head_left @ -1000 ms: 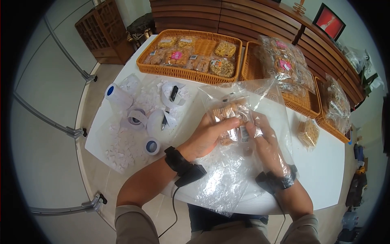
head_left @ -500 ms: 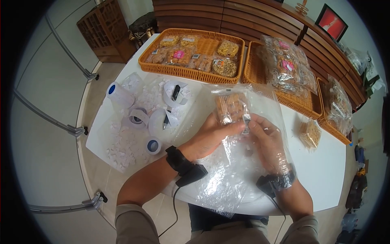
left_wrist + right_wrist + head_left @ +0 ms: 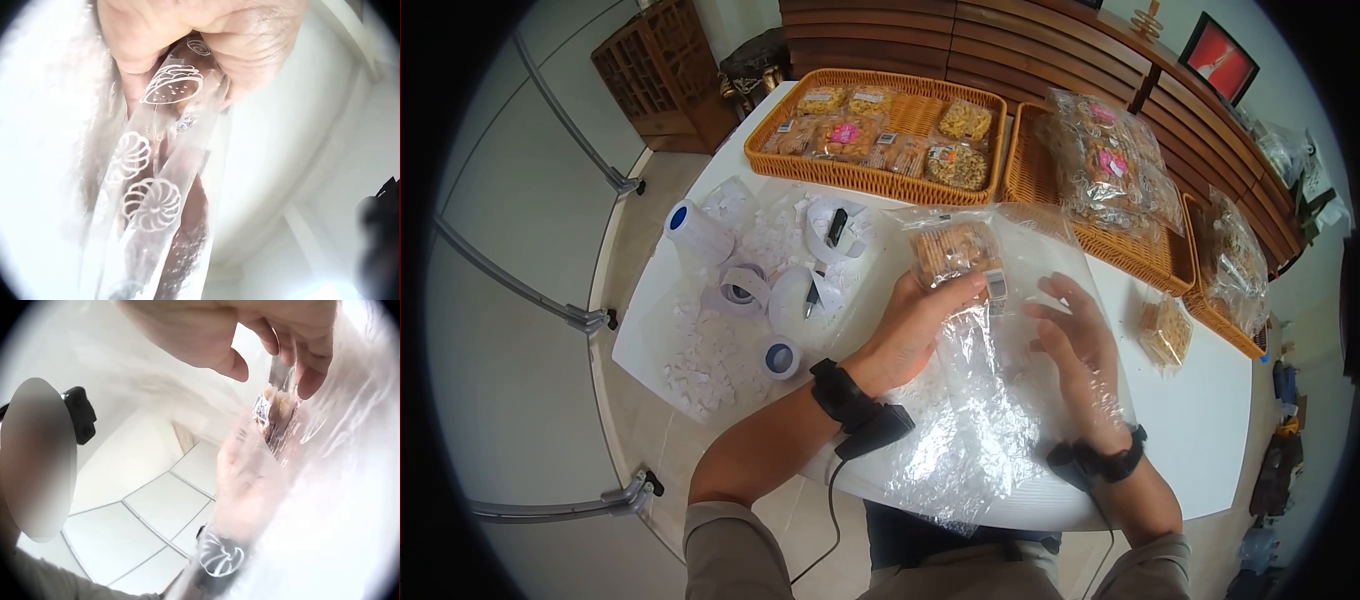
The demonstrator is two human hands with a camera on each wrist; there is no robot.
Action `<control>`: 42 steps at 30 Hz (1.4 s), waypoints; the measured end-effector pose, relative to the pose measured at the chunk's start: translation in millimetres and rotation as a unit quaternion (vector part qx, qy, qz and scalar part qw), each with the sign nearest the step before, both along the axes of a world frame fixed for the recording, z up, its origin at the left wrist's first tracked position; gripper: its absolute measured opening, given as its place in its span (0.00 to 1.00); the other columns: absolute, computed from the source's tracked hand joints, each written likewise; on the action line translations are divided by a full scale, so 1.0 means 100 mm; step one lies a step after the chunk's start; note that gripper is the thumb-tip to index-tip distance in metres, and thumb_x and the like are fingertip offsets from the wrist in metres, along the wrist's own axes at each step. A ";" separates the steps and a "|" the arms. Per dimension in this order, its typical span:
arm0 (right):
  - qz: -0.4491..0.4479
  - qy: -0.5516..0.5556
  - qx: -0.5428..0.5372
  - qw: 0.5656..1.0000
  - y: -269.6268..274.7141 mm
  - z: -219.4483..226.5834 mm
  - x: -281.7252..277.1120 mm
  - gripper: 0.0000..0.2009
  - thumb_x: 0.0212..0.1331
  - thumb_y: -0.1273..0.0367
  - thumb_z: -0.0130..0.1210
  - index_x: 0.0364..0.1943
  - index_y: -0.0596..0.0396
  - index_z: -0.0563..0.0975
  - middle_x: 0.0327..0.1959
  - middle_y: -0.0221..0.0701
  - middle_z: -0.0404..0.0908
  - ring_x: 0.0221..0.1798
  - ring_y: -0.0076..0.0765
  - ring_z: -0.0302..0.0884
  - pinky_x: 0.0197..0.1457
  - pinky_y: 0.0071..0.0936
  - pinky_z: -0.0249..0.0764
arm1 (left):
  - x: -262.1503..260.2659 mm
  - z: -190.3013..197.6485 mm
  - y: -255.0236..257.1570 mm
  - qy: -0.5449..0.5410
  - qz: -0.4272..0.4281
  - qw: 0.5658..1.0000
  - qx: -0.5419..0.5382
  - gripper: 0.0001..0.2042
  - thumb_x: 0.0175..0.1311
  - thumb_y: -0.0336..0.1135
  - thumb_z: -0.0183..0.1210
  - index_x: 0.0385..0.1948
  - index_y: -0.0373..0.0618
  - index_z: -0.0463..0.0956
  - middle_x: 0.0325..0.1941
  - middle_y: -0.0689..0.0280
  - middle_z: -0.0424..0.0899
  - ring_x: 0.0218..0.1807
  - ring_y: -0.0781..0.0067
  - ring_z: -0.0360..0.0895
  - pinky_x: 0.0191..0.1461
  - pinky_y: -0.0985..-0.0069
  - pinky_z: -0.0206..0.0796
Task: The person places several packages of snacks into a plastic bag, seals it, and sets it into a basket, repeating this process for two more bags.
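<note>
My left hand point(image 3: 905, 340) grips a wrapped pack of biscuits point(image 3: 950, 246) with its thumb on top. Beside the thumb, a white barcode label point(image 3: 997, 284) lies on the wrapper. A large clear plastic bag point(image 3: 970, 440) spreads around the pack and down to the table's front edge. White pastry drawings on the plastic point(image 3: 153, 203) show in the left wrist view, bunched under the left fingers. To the right of the pack, my right hand point(image 3: 1080, 350) is held apart from it, fingers loosely bent and holding nothing. The pack point(image 3: 282, 409) appears beyond those fingers in the right wrist view.
Label rolls point(image 3: 780, 357), a black pen point(image 3: 813, 295) and paper scraps point(image 3: 700, 370) lie at left. Wicker baskets point(image 3: 870, 180) of packed snacks line the back, one heaped with bagged packs point(image 3: 1110, 165). A single pack point(image 3: 1166, 335) sits at right on the white table point(image 3: 1200, 440).
My right hand has let go of the pack's label area and moved right, its fingers spreading. The pack has tilted in my left hand, and the label now shows beside the thumb.
</note>
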State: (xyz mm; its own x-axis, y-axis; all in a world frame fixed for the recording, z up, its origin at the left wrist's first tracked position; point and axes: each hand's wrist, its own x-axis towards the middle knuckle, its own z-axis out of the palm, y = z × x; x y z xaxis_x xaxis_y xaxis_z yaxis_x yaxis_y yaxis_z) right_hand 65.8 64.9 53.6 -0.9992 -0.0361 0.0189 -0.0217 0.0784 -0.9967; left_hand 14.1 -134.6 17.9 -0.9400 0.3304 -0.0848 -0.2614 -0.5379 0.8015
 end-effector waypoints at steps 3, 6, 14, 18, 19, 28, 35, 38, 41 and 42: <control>0.010 0.043 0.070 0.997 0.15 0.08 0.17 0.27 0.63 0.74 0.58 0.67 0.60 0.65 0.66 0.40 0.69 0.66 0.37 0.69 0.59 0.34 0.75 | -0.01 -0.03 0.00 0.000 -0.004 1.000 -0.008 0.18 0.69 0.34 0.58 0.59 0.40 0.72 0.51 0.64 0.81 0.53 0.72 0.79 0.53 0.63 0.80; 0.109 0.043 0.207 0.971 0.38 0.19 0.30 0.28 0.61 0.75 0.59 0.66 0.59 0.66 0.65 0.39 0.70 0.64 0.36 0.71 0.59 0.34 0.74 | 0.00 -0.03 0.01 -0.010 -0.016 1.000 -0.002 0.19 0.69 0.34 0.58 0.60 0.40 0.72 0.50 0.64 0.81 0.50 0.72 0.80 0.52 0.62 0.81; 0.566 -0.031 0.312 0.762 0.81 0.92 0.57 0.28 0.66 0.60 0.59 0.67 0.56 0.68 0.55 0.46 0.79 0.56 0.53 0.79 0.63 0.39 0.73 | 0.01 0.12 -0.04 -0.080 -0.030 0.995 0.043 0.17 0.68 0.35 0.59 0.57 0.44 0.73 0.50 0.66 0.79 0.51 0.73 0.77 0.52 0.57 0.80; 0.474 -0.005 0.268 0.838 0.77 1.53 0.39 0.20 0.62 0.64 0.62 0.54 0.63 0.79 0.47 0.42 0.85 0.48 0.47 0.85 0.56 0.35 0.79 | -0.03 0.04 -0.06 -0.088 -0.071 0.993 0.045 0.18 0.68 0.36 0.59 0.58 0.46 0.73 0.51 0.67 0.79 0.53 0.71 0.77 0.53 0.55 0.79; 0.436 -0.016 0.257 0.862 0.74 1.65 0.30 0.17 0.60 0.66 0.63 0.49 0.64 0.81 0.46 0.43 0.86 0.47 0.44 0.86 0.55 0.33 0.79 | -0.03 0.06 -0.07 -0.085 -0.082 0.992 0.045 0.18 0.68 0.36 0.60 0.58 0.47 0.73 0.51 0.67 0.79 0.53 0.71 0.77 0.53 0.55 0.79; 0.296 0.161 0.368 0.867 -0.22 1.73 -1.06 0.12 0.66 0.70 0.58 0.48 0.64 0.81 0.41 0.37 0.86 0.45 0.30 0.84 0.53 0.29 0.79 | -0.04 0.11 -0.07 -0.090 -0.099 0.990 0.038 0.17 0.70 0.39 0.58 0.57 0.47 0.73 0.48 0.69 0.81 0.53 0.73 0.78 0.52 0.58 0.80; 0.286 0.231 0.468 0.804 -1.07 1.30 -2.37 0.22 0.65 0.59 0.56 0.52 0.66 0.79 0.49 0.46 0.84 0.51 0.42 0.83 0.60 0.34 0.76 | -0.06 0.03 -0.06 -0.081 -0.115 0.990 0.016 0.16 0.69 0.38 0.60 0.55 0.46 0.74 0.44 0.69 0.80 0.48 0.76 0.79 0.49 0.62 0.82; 0.257 0.205 0.487 0.809 -1.42 1.00 -2.72 0.30 0.63 0.53 0.59 0.60 0.65 0.74 0.60 0.49 0.77 0.63 0.47 0.74 0.66 0.37 0.71 | -0.07 0.04 -0.05 -0.077 -0.115 0.990 0.009 0.17 0.68 0.39 0.60 0.55 0.45 0.74 0.45 0.69 0.80 0.48 0.76 0.79 0.48 0.63 0.82; 0.260 0.190 0.514 0.795 -1.66 0.79 -2.85 0.39 0.59 0.48 0.62 0.66 0.63 0.68 0.66 0.52 0.70 0.70 0.52 0.67 0.70 0.40 0.66 | -0.09 -0.02 -0.04 -0.067 -0.123 0.990 -0.005 0.18 0.68 0.40 0.61 0.56 0.45 0.73 0.47 0.69 0.79 0.49 0.77 0.78 0.47 0.65 0.81; 0.265 0.186 0.519 0.791 -1.72 0.73 -2.89 0.41 0.58 0.46 0.63 0.67 0.63 0.67 0.68 0.53 0.68 0.71 0.54 0.66 0.71 0.41 0.64 | -0.09 -0.04 -0.05 -0.061 -0.126 0.990 -0.010 0.19 0.68 0.40 0.61 0.57 0.45 0.73 0.48 0.69 0.79 0.49 0.78 0.77 0.46 0.66 0.81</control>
